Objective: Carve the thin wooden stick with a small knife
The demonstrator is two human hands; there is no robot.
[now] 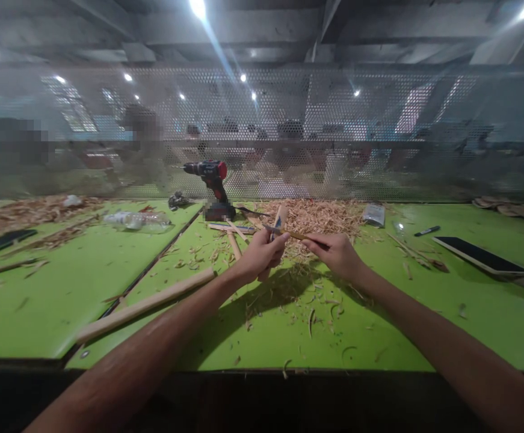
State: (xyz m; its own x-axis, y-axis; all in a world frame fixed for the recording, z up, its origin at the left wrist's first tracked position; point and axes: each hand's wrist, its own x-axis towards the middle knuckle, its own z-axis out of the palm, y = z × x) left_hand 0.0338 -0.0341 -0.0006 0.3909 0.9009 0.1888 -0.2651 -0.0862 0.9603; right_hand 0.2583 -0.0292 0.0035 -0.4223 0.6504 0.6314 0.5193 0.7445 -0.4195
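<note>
Above the green table, my left hand (262,254) is closed around a pale wooden piece (281,214) with a blue mark. The piece's upper end sticks out above the fist and its lower end shows below. My right hand (337,255) grips the slim brown handle of a knife (298,236). The knife's narrow blade points left across the wood, and my left thumb lies against it. Behind both hands spreads a heap of curled wood shavings (320,216). A long pale wooden stick (148,304) lies to the left of my left forearm.
A cordless drill (214,183) stands upright at the back, near a clear plastic bottle (138,221). Toward the right lie a pouch (373,214), a black marker (426,231) and a dark flat sanding block or board (480,255). A perforated screen (284,162) closes the table's far side.
</note>
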